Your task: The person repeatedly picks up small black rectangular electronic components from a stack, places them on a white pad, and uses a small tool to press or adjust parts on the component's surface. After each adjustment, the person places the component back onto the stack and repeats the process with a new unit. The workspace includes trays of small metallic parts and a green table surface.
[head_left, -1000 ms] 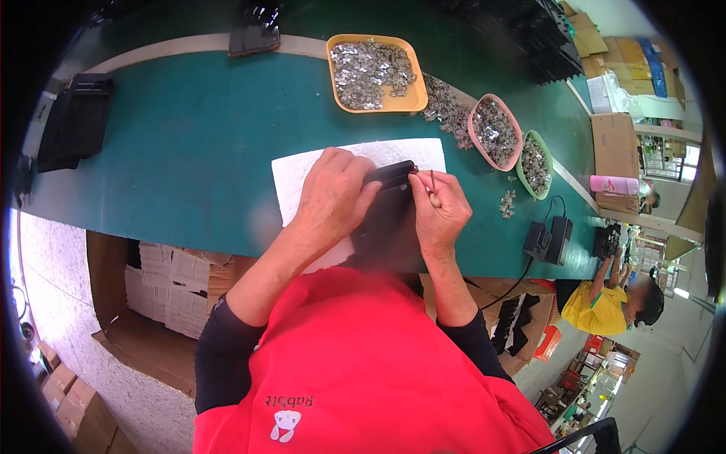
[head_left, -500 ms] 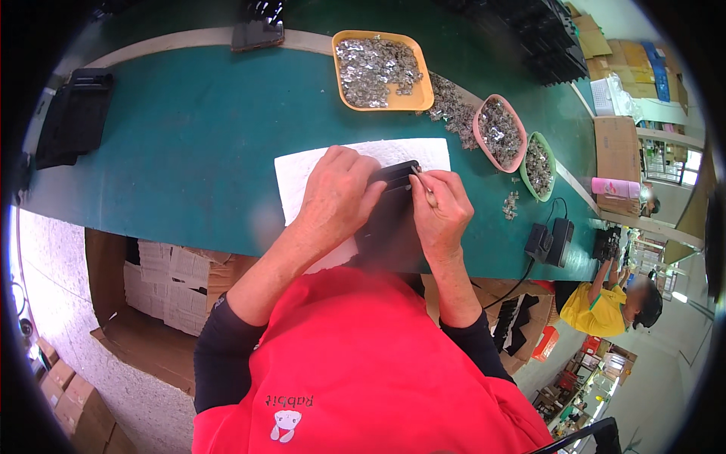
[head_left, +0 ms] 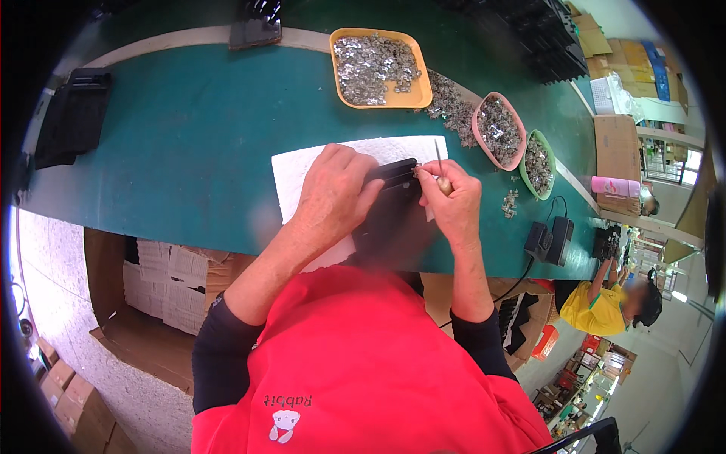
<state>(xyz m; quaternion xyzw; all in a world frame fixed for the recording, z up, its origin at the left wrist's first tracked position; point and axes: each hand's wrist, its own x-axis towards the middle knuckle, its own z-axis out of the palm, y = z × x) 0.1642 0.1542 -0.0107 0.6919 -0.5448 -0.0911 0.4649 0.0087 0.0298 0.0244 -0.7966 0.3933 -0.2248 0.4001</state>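
My left hand [head_left: 336, 185] is closed on a black plastic part [head_left: 392, 175], holding it over a white sheet [head_left: 290, 170] on the bench. At the part's right end are the thumb and index finger of my right hand [head_left: 458, 208], pinched on a tiny metal piece that I cannot make out clearly. A thin-shafted hand tool with a pale rounded handle [head_left: 445, 185] is also held in that hand, its shaft pointing away from me. Much of the part's near side is dark and blurred.
Beyond the sheet, a yellow tray [head_left: 417, 98], a pink bowl [head_left: 522, 136] and a green bowl [head_left: 552, 178] hold small metal pieces; more lie loose beside them. A black housing [head_left: 76, 121] lies at far left. Black devices with a cable [head_left: 558, 242] sit right. A co-worker in yellow [head_left: 597, 309] is farther right.
My right hand has shifted slightly right, and the tool has swung so its shaft points away from the part. Its fingertips now pinch at the part's end. My left hand stays nearly still.
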